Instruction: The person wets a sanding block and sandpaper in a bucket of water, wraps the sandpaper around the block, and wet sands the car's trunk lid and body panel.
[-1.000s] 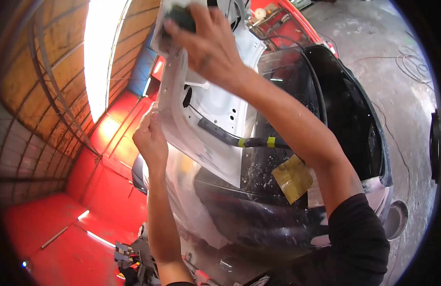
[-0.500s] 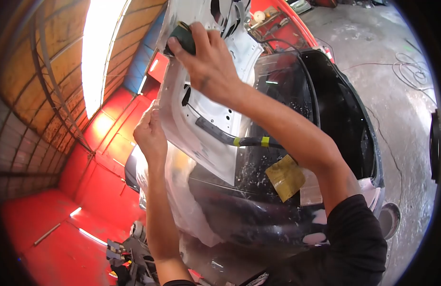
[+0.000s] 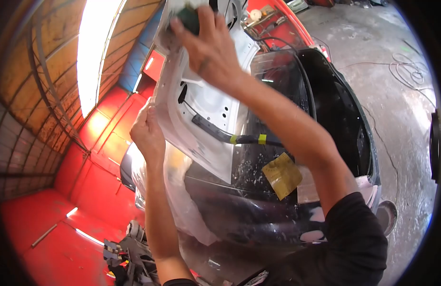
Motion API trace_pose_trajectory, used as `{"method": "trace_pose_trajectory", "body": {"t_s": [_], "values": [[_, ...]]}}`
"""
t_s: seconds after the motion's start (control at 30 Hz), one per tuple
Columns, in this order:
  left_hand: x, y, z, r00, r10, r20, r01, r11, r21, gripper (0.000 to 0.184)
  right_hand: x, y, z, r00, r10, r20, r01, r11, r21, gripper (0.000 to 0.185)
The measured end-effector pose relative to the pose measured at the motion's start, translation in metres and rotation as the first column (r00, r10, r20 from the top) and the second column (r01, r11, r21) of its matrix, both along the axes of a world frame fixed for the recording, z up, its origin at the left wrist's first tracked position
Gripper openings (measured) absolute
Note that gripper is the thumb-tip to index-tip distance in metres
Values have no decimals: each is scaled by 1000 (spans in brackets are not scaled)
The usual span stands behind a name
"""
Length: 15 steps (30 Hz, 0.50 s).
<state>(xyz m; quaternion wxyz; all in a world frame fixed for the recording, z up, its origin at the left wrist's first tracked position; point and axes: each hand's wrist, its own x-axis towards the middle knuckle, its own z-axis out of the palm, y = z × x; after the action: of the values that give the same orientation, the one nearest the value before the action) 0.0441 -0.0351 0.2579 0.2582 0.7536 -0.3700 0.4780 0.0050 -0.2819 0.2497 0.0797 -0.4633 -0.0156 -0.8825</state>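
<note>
My right hand [image 3: 212,50] is wrapped round a dark green sanding pad [image 3: 188,20], blurred by motion, at the upper edge area of a white car panel [image 3: 208,155]. The panel stands raised, with cut-out holes in its inner side. Lower on the panel's left edge, my left hand [image 3: 148,132] closes its fingers on the rim. A black wiring harness [image 3: 215,128] with yellow tape bands runs out of the panel, passing behind my right forearm.
Below lies a dark car body [image 3: 230,205] with glass spotted white. A yellow sheet [image 3: 282,175] rests on it beside my right arm. Plastic film [image 3: 187,209] drapes the left side. An open black compartment [image 3: 342,119] is to the right; a hose [image 3: 413,71] coils on the floor.
My right hand has moved up along the panel with the sanding pad. My left hand stays on the panel's edge, and the whole view has shifted slightly.
</note>
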Motion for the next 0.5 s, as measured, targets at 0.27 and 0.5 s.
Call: {"method": "trace_pose_trajectory", "body": {"t_s": [0.27,0.5], "values": [[8,-2,0,987,-114,113,113,994,10,33,-9,-10,8,1000,27,9,-27,999,25,46],[5,0,8,991,-101,83,96,994,55,30,-1,-33,7,997,70,-22,-71,994,-81,50]]}}
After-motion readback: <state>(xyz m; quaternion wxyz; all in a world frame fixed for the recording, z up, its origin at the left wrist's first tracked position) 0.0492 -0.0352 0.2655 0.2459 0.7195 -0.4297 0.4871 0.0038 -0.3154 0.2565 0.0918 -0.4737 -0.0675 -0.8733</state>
